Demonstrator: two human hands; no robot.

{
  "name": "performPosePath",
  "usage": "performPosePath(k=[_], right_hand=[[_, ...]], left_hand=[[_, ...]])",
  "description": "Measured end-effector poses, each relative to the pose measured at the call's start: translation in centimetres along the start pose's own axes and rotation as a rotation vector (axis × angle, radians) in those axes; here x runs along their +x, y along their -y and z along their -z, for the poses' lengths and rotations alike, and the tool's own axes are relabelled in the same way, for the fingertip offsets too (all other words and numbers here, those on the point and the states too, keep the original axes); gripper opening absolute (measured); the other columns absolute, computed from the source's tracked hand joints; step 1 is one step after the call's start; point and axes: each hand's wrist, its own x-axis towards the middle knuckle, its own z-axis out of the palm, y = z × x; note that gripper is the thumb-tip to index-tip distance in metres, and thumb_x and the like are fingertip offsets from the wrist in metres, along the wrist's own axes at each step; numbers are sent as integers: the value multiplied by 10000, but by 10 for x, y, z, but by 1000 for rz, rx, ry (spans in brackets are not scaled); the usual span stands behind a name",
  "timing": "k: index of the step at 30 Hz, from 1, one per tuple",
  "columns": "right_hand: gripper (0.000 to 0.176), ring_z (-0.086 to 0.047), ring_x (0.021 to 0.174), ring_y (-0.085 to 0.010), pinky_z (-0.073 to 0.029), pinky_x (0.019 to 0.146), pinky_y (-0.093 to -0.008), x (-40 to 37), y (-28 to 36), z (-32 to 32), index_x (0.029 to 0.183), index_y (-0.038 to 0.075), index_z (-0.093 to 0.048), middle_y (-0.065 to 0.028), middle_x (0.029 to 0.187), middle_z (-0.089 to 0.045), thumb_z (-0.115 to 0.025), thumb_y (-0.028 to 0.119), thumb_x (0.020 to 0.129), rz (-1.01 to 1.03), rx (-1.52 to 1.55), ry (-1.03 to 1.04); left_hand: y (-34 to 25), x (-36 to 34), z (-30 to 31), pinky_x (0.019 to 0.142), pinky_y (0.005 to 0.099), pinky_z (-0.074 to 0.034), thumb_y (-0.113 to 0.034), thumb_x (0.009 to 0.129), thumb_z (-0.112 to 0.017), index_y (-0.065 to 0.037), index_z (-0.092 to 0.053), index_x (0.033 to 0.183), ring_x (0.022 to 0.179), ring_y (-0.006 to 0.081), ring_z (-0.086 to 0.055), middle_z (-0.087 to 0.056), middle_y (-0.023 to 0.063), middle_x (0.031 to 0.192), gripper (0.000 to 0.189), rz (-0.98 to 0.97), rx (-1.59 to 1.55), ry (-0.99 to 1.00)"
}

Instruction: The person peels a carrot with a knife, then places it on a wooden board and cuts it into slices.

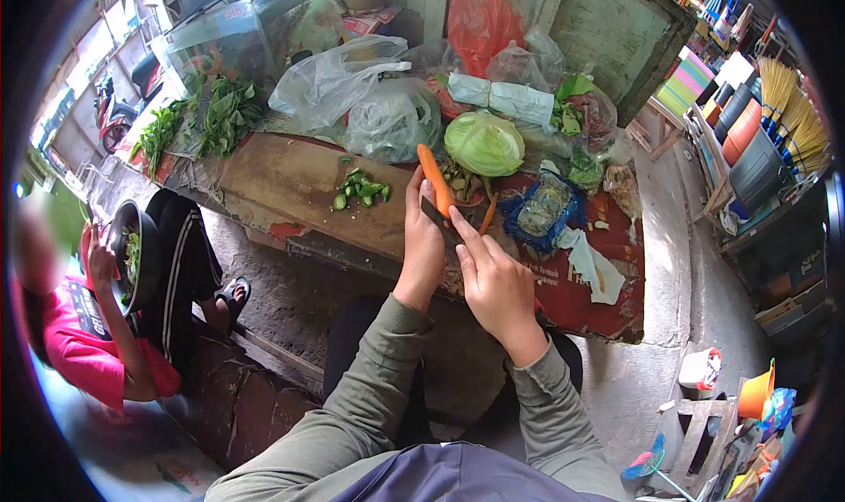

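Right now the person's left hand [422, 242] is clamping around the lower end of a carrot [434, 178], holding it tilted up over the near edge of the worktop [581, 304], while the right hand [497, 282] is closing on a dark knife [437, 213] and pressing its blade against the carrot's side. Judging by the thin orange strip [487, 213] hanging just beside the blade and the small heap of scraps [462, 185] lying behind it, the scraping is looking well under way, though much of the carrot's upper length is showing bright and uncut. Chopped green pieces [361, 190] are sitting finished on the wooden board [282, 181]. A whole cabbage [483, 143] is waiting untouched behind the carrot, and leafy greens [224, 110] are lying farther left. Another person in a pink top is holding a dark bowl [132, 256] beside the worktop.
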Motion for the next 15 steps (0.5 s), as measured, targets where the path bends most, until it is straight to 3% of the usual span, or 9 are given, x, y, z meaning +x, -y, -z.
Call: performPosePath(k=[3,11,15], right_hand=[[515,-663,685,-303,-523,585,-423,0,2,2,1498,321,-510,-88,854,-655,-590,193,1005,2,-39,6],[415,-711,847,-334,-546,657,-427,2,-5,-4,1430,268,-556,-80,1062,-724,-568,185,1024,-57,76,6],[390,-714,805,-329,-551,613,-435,3,-11,-10,1418,262,-561,-79,1005,-727,-551,220,1031,-20,207,-81]], left_hand=[[3,1,2,826,257,-461,-384,1122,-404,-26,-417,1506,952,98,-522,-548,32,1150,525,-4,3,-9],[13,1,6,820,257,-468,-372,1124,-389,-16,-387,1535,943,92,-521,-549,22,1144,543,2,39,29],[11,-1,4,940,290,-473,-359,1126,-364,-6,-356,1557,1087,122,-550,-557,62,1273,557,26,29,59]])
